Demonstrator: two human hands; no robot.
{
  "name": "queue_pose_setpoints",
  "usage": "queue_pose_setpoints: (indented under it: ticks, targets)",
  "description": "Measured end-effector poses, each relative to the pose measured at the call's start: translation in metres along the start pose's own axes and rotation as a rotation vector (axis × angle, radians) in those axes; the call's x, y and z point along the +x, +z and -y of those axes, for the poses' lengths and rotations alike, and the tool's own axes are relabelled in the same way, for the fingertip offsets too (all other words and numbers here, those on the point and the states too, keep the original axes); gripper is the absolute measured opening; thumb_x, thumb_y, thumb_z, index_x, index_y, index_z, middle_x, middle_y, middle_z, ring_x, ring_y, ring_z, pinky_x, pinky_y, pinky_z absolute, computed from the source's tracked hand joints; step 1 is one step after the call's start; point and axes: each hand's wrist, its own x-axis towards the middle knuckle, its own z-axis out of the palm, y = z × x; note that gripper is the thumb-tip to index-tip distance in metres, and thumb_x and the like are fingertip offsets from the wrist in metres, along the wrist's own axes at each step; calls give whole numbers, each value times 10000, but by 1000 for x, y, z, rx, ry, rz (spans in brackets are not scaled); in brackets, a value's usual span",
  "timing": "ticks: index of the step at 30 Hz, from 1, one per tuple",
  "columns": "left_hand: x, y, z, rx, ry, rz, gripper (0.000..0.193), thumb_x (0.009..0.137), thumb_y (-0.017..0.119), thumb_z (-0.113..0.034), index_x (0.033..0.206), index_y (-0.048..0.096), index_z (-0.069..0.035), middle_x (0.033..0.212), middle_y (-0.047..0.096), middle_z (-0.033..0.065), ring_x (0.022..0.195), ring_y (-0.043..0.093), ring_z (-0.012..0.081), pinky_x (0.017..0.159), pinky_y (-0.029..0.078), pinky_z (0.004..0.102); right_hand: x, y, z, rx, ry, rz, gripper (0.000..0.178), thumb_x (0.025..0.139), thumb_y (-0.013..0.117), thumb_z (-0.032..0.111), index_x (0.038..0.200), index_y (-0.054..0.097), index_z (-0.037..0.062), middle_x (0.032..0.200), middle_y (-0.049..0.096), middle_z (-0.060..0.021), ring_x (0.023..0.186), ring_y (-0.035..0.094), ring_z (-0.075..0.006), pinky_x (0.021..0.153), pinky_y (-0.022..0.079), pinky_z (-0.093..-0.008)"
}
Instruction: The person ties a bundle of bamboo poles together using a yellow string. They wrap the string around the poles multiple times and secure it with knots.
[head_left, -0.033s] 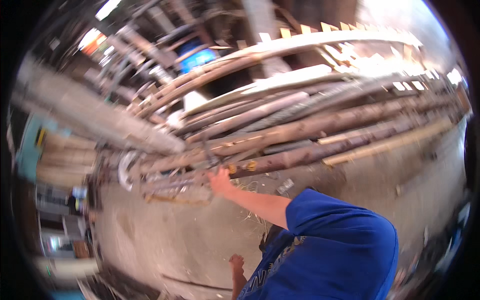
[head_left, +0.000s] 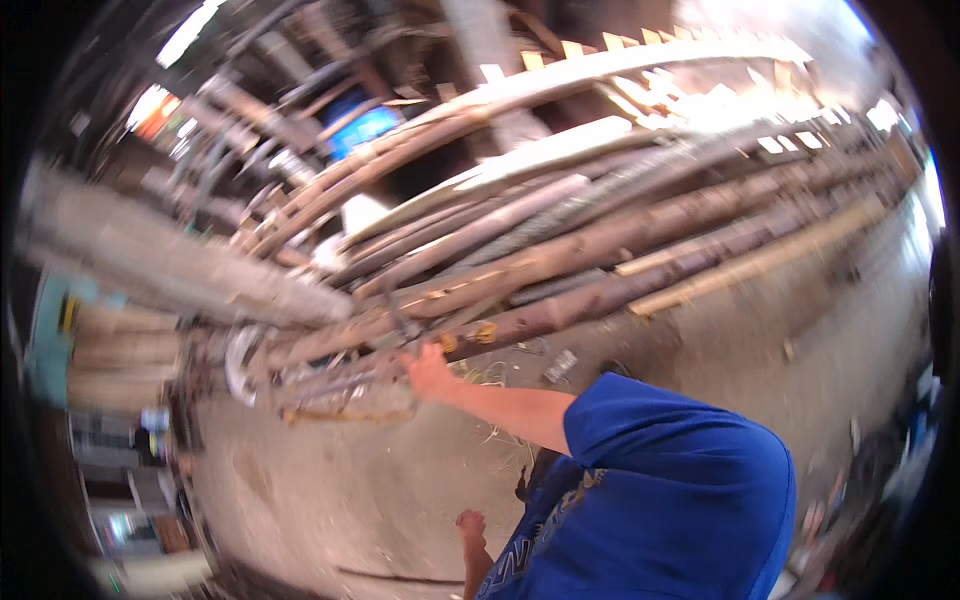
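My right hand (head_left: 430, 372) reaches out from a blue short sleeve to the near end of a dark brown log (head_left: 560, 316). Its fingers are closed beside a dark, narrow bar (head_left: 402, 318) that stands up there; blur hides what exactly they grip. Two small orange-yellow pieces (head_left: 484, 333) sit on the log just past my fingers. Lower down, close to my body, my left hand (head_left: 471, 523) hangs with its fingers curled in a loose fist and nothing visible in it.
Several logs and poles (head_left: 600, 240) lie stacked beyond my right hand. A thick squared beam (head_left: 180, 250) juts in from the left. Behind the stack is a blue drum-like thing (head_left: 360, 128). A thin dark rod (head_left: 400, 577) lies on the concrete floor (head_left: 350, 490).
The whole view has shifted, so the logs and beam appear farther left. My right hand keeps about the same place at the log's end. My left hand stays low and curled.
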Motion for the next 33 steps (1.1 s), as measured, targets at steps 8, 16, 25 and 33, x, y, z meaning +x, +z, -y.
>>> queue_pose_setpoints:
  ticks: [8,16,25,33]
  targets:
    - [113,45,-124,544,217,149,237,1031,583,-230,1138,659,-32,911,681,75,794,657,186,680,559,334,-144,-104,-68,295,-229,-146,381,943,666,271,1269,615,82,1210,610,-274,1122,614,-464,959,516,-532]
    - [49,352,-197,1028,833,764,330,1008,630,-270,1199,703,-11,923,725,68,796,647,135,741,543,323,-428,-173,-230,289,488,-360,322,951,660,295,1162,686,53,1056,690,-229,1033,666,-425,907,539,-513]
    - [-245,708,-95,1166,939,1222,440,1015,618,-280,1336,620,21,1153,730,161,1047,699,241,940,532,367,-687,-249,-319,421,1075,-834,308,977,642,258,1165,709,23,1065,739,-200,986,725,-317,891,568,-418]
    - [-411,913,-40,882,1096,1249,616,1042,564,-303,1520,422,59,1398,611,227,1288,600,288,1093,443,367,-749,-325,-391,506,1150,-1007,307,983,648,255,1189,708,35,1084,750,-184,994,737,-293,883,577,-391]
